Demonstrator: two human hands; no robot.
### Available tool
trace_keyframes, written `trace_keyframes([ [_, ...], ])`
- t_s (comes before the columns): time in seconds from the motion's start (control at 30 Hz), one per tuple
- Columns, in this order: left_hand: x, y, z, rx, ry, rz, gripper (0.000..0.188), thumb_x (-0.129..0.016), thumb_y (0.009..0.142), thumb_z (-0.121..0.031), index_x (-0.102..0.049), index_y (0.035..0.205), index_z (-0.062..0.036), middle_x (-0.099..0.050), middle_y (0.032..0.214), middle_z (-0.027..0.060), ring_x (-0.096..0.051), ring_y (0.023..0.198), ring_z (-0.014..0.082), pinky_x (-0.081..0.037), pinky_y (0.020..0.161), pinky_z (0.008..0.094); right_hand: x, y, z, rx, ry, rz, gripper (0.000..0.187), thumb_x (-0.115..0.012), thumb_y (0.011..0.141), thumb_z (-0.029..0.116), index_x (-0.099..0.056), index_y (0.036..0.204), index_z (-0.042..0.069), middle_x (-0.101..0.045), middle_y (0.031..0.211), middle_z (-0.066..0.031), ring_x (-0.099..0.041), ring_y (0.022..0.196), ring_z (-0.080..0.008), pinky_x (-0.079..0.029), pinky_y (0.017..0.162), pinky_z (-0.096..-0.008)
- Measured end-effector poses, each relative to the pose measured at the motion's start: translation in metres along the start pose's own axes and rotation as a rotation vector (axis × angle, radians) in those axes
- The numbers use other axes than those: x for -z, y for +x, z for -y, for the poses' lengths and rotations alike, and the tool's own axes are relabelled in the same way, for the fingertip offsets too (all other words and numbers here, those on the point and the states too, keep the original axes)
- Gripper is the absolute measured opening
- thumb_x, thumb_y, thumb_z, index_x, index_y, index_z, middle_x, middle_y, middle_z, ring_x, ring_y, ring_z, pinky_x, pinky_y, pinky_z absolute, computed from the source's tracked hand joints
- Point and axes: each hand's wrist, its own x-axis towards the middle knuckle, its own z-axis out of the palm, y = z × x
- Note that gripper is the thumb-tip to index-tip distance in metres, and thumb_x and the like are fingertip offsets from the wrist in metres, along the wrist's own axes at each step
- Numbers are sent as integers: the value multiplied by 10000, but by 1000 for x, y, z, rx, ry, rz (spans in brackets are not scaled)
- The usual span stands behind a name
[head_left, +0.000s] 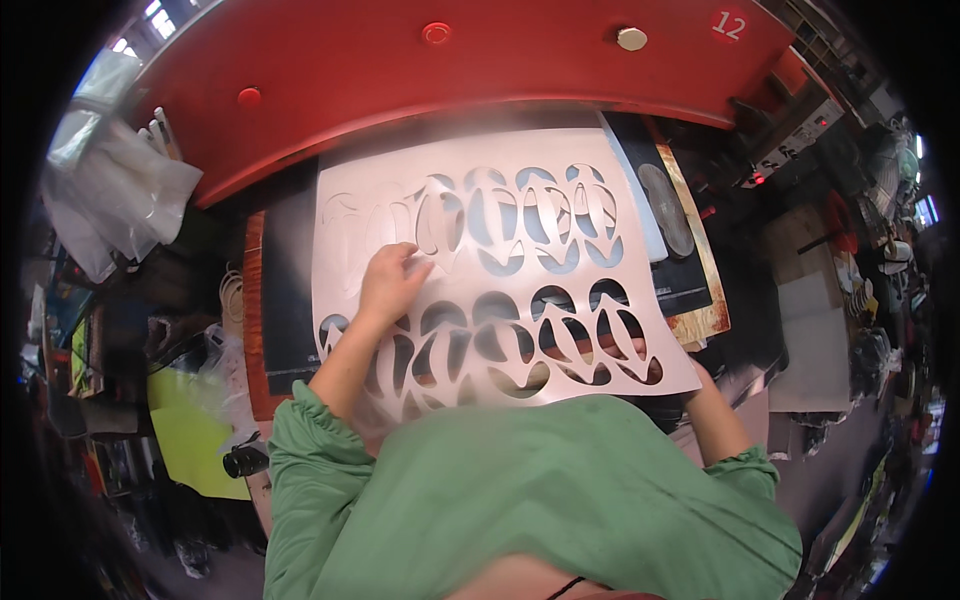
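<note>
A large pale pinkish-white sheet (465, 284) lies in front of me, with two rows of shoe-part-shaped cutouts. Several openings show dark or bluish surface beneath, while at the far left the outlined pieces (375, 225) still sit in the sheet. My left hand (393, 285) rests over the sheet beside these pieces, thumb and fingers apart. Its fingertips are close to a partly loosened cut piece (437, 222). My right hand (625, 347) is under the sheet's near right part; a bit of it shows through a cutout, and its grip is hidden.
A red machine beam (500, 75) spans the far side. Under the sheet is a dark board (290, 300) with worn brown edges. Clear plastic bags (110, 190) hang at far left, above yellow-green sheet material (195, 430). A control strip (800, 140) stands at far right.
</note>
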Motion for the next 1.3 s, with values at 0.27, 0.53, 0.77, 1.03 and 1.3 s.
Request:
trace_keyframes([
  [0.27,-51,32,-31,196,35,-123,425,-758,769,-348,-627,1021,-32,-685,905,111,-662,840,270,-513,717,396,104,-57,93,-278,-1487,-513,208,-627,799,134,-693,928,-16,-695,785,-106,-652,663,-206,-526,630,-340],
  [0.53,-41,39,-16,220,-109,-87,320,-716,828,-296,-655,993,-29,-688,854,95,-653,779,203,-517,704,334,-75,79,203,534,-1180,-185,372,-642,887,249,-640,1153,-11,-681,1027,-173,-650,978,-245,-509,869,-339],
  [0.77,82,-90,68,220,259,-420,368,-721,847,-298,-670,1051,4,-659,1083,187,-627,1024,309,-500,853,381,-208,136,165,981,-1529,72,539,-799,728,274,-599,1169,38,-562,1244,-169,-506,1191,-365,-419,1007,-437],
  [1.03,44,-197,89,574,-290,-432,480,-727,874,-223,-553,1230,48,-686,1010,121,-640,907,165,-511,814,301,-235,158,140,1071,-1639,-129,505,-786,695,326,-593,1064,39,-575,1160,-129,-528,1092,-328,-419,926,-443],
  [1.3,108,-151,45,442,-995,-381,103,-611,945,-96,-603,1013,-19,-530,743,-70,-358,536,-13,-285,472,163,-207,155,142,1169,-1456,-122,473,-762,744,262,-589,1111,18,-592,1169,-166,-538,1125,-360,-424,961,-456],
])
